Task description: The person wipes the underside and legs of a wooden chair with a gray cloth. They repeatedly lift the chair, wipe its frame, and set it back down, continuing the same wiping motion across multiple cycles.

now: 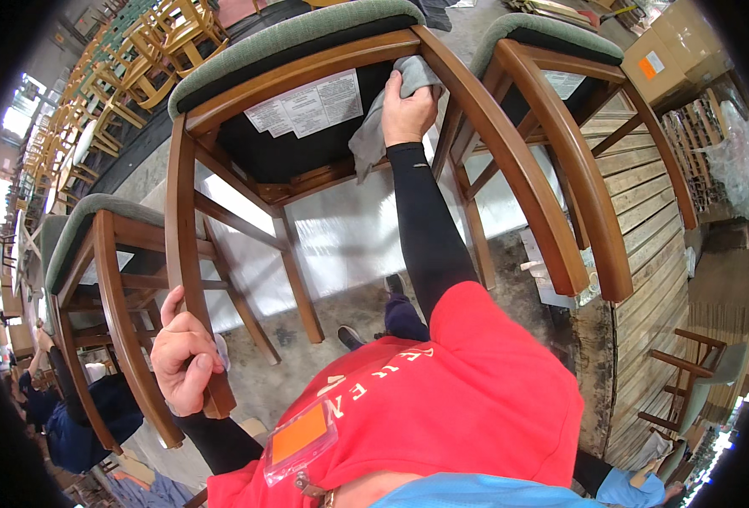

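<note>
A wooden chair (307, 74) with a green-grey upholstered seat is tipped up before me, its dark underside and brown legs facing me. White printed labels (311, 103) are fixed to that underside. My right hand (410, 110) presses a grey cloth (373, 140) against the inner corner of the seat frame, beside a front leg (501, 144). Lower left, my left hand (187, 356) is curled at the end of the other front leg (187, 229), index finger raised. Part of its grip is hidden.
Similar chairs stand at left (112, 245) and right (552, 110). Slatted wooden boards (645, 254) and a cardboard box (675, 55) lie to the right. Light wooden chair frames (163, 42) crowd the far left. Another person (95, 415) is low at left.
</note>
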The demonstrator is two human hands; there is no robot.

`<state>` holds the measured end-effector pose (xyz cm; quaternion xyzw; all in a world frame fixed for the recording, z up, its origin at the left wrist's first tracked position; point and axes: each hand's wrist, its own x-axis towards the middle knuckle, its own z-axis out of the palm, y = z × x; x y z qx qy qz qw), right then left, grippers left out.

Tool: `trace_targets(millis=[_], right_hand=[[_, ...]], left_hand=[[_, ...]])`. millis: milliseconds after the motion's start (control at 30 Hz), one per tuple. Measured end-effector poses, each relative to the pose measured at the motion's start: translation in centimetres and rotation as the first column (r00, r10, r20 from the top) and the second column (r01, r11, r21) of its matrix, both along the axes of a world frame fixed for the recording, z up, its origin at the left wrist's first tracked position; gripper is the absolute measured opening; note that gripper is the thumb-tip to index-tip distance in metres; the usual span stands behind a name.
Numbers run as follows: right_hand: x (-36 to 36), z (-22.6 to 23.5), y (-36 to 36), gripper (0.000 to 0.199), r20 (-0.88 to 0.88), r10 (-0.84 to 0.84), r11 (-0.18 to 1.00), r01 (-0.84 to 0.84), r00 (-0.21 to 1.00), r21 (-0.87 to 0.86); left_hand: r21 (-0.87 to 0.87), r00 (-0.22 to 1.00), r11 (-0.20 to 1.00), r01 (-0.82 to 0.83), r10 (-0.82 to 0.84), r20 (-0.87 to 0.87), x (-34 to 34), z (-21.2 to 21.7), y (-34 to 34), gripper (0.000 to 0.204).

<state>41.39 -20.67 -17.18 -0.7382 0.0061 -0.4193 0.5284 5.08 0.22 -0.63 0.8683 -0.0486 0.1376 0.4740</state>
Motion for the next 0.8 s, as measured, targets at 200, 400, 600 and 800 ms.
trace_targets(millis=[200,400,600,800], right_hand=[[0.7,-0.6,0.1,0.027,0.031,-0.099,0.986,0.102,0.995,-0.131],[2.2,-1.0,-1.7,0.022,-0.021,-0.139,0.977,0.134,0.990,-0.167],[-0.6,-3.0,-0.6,0.027,-0.064,-0.021,0.997,0.026,0.998,0.074],[1.0,-0.3,0.7,0.022,-0.015,-0.009,0.989,0.011,1.000,0.149]], left_hand=[[0.017,1.000,1.000,-0.001,0.001,0.000,-0.2,0.0,-0.1,0.016],[0.008,1.000,1.000,0.007,-0.007,0.017,0.1,-0.1,-0.3,0.014],[0.002,1.000,1.000,-0.010,0.009,0.025,0.0,0.0,-0.2,0.021],[-0.011,0.999,1.000,-0.014,0.015,0.031,0.2,-0.2,-0.4,0.024]])
